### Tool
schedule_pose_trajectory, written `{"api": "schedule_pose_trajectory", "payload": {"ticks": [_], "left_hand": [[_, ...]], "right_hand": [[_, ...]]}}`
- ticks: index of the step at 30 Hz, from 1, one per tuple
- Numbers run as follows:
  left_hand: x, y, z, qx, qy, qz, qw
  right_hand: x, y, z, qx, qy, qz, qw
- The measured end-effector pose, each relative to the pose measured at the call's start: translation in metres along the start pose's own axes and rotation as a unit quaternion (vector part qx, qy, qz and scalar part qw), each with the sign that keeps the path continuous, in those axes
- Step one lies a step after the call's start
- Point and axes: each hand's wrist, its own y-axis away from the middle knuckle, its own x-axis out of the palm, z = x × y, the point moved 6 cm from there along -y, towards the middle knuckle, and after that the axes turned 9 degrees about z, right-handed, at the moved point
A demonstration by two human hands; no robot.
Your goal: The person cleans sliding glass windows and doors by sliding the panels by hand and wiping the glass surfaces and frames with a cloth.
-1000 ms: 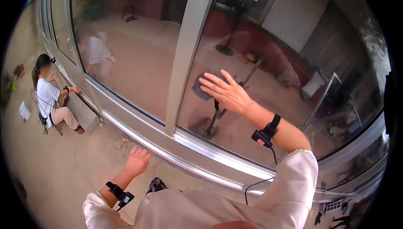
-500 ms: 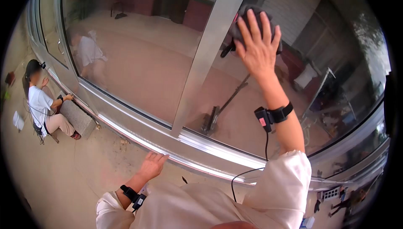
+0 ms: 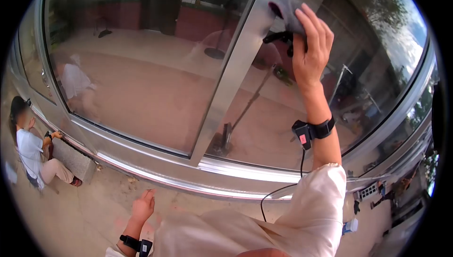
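Note:
My right hand point(image 3: 311, 52) is raised at the window glass point(image 3: 373, 63), its fingers wrapped round a dark grey cloth point(image 3: 290, 14). The cloth is bunched up, with a reddish edge showing, close to the upright metal frame point(image 3: 231, 68). Whether it touches the pane I cannot tell. Down at the lower left, my left hand point(image 3: 143, 207) hangs just short of the metal sill point(image 3: 236, 186), holding nothing, its fingers loosely bent and partly apart. Each wrist carries a black strap with a small box.
A person in a white top point(image 3: 35, 144) sits low at the far left beside a grey stone block point(image 3: 75, 160), one hand at the sill. A second large pane point(image 3: 137, 78) lies left of the upright frame. A white bucket point(image 3: 350, 225) stands at the lower right.
My right hand has turned from lying flat over the cloth to gripping it from the side, slightly further right. My left hand has come off the sill and moved down and left.

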Motion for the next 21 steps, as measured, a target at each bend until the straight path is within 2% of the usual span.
{"api": "schedule_pose_trajectory", "payload": {"ticks": [1,3,4,6,7,9,14,20,21], "left_hand": [[-0.007,-0.012,-0.011,0.007,-0.010,0.002,1.000],[-0.021,-0.035,-0.039,0.035,0.003,-0.012,0.999],[-0.024,-0.042,-0.051,0.057,0.025,-0.027,0.998],[-0.018,-0.045,-0.064,0.048,0.025,-0.010,0.998],[-0.016,-0.048,-0.064,0.051,0.030,-0.009,0.998],[0.001,-0.037,-0.048,0.054,0.028,-0.010,0.998],[0.015,0.001,-0.018,0.027,0.021,0.036,0.999],[0.006,-0.008,-0.025,-0.009,-0.022,0.071,0.997],[0.008,-0.014,-0.029,0.013,-0.030,0.067,0.997]], "right_hand": [[0.006,-0.032,-0.017,-0.011,0.032,-0.045,0.998],[0.021,-0.085,-0.028,0.035,0.004,0.065,0.997],[0.037,-0.090,-0.032,-0.008,0.026,0.048,0.998],[0.048,-0.078,-0.014,-0.022,0.050,0.006,0.998],[0.048,-0.065,-0.002,-0.021,0.049,0.026,0.998],[0.059,-0.012,0.020,0.002,0.012,0.024,1.000],[0.076,0.149,0.110,0.061,-0.102,0.177,0.977],[0.077,0.302,0.211,0.059,-0.166,0.374,0.910],[0.074,0.317,0.221,0.055,-0.196,0.397,0.895]]}}
